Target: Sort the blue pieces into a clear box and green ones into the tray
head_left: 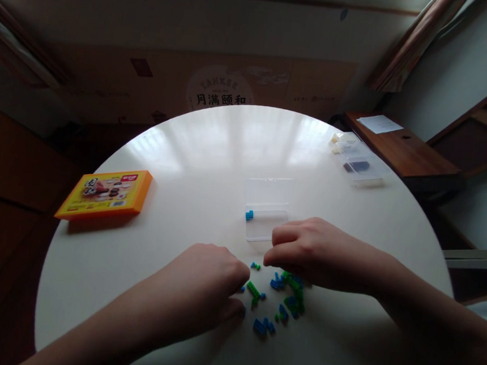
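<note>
Small blue and green building blocks (295, 295) lie in a loose heap on the round white table, with several strays about them. My left hand (213, 285) is at the heap's left edge, fingers curled in; a bit of blue shows by the thumb tip, and whether it is held is unclear. Above the upper right of the heap is my right hand (306, 250), its fingers closed together with their tips hidden. Just beyond it stands an open clear plastic box (260, 226), with joined blue blocks (250, 215) inside at the left.
An orange and yellow game box (106, 193) lies at the table's left. Another clear plastic container (360, 164) with dark and yellowish contents sits at the far right. Behind the table's right edge is a brown wooden desk (416, 155) bearing a paper sheet (380, 124).
</note>
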{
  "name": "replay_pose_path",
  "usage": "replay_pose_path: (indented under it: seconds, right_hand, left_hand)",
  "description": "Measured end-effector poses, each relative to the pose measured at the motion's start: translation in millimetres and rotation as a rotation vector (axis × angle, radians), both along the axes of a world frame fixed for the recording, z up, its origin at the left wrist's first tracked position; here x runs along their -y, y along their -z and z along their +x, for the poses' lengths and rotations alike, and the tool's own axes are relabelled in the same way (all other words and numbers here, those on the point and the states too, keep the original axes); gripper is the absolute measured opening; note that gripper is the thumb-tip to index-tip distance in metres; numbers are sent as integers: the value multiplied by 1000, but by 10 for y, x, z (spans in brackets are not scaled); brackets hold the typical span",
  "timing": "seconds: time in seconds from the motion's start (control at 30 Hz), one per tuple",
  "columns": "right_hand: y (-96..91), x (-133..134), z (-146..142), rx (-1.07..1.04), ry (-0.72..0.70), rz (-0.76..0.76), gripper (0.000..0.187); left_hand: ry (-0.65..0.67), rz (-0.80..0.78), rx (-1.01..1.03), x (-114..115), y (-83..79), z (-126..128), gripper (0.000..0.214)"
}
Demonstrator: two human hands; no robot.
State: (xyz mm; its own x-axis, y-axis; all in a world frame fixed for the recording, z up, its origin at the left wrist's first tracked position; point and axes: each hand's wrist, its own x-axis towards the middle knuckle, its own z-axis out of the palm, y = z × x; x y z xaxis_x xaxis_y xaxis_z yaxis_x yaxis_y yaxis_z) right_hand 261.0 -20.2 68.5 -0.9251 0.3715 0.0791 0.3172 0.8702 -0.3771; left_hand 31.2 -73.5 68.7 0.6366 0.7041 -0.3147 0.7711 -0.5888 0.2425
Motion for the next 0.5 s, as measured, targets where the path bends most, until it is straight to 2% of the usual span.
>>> replay_pose_path:
  seconds: [0.13,0.27,0.4,0.5]
  right_hand:
    - [-6,1,42,-107,61,41,18]
    - [34,-52,74,-170,180,28,16]
    - [91,-119,82,-156,292,53,15]
    - [89,-128,87,-148,302,39,15]
  left_hand:
    - [14,-7,46,0,-59,20,13]
    - [83,-86,126,13,-140,68,14]
    - [193,-69,165,53,-105,100,10]
    - [233,-38,155,78,-42,115,10]
